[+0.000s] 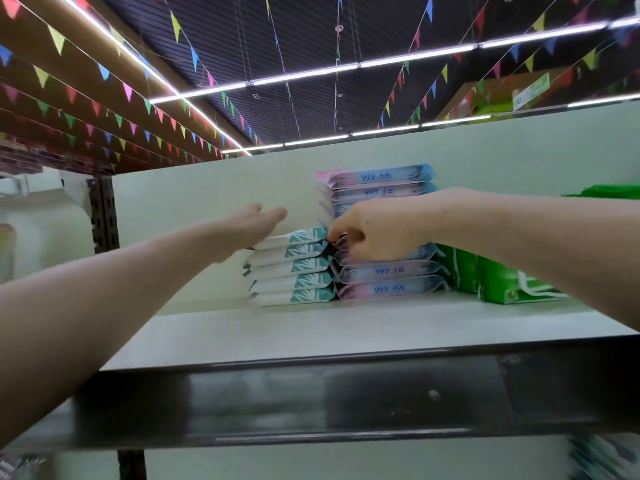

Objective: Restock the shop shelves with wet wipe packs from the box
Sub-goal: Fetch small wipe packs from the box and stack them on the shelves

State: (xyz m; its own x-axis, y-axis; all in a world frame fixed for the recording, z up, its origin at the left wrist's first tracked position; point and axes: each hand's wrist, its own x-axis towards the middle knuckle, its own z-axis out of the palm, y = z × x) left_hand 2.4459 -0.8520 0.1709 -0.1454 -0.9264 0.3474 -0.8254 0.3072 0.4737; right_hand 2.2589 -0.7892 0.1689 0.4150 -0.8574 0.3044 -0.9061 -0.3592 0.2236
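Nearest, the dark glossy front lip (346, 393) of the shelf (311, 327) fills the lower frame. Below it at the right corner, some blurred packs (602, 459) are cut off and too smeared to read. Both forearms reach in over the lip.

The left hand (249, 226) lies flat with straight fingers on top of a stack of five white-and-teal packs (294, 268), holding nothing. The writing on these cannot be made out. Just to the right and touching that stack stand the pink-and-blue packs (391, 271), piled higher. The right hand (374, 230) covers the middle of this pile, its fingers curled and thumb pinching the left end of one pack. How much it holds is hidden behind the knuckles. The visible pack fronts read "999", followed by two small characters that are too soft to read.

Beside them to the right sit green packages (502, 282), partly hidden by the right forearm. Behind is the pale back panel (207, 188) and a slotted upright (104, 216). Farthest off, coloured bunting (173, 26) and light strips (304, 72) cross the dark ceiling, and a green sign (533, 90) is illegible.
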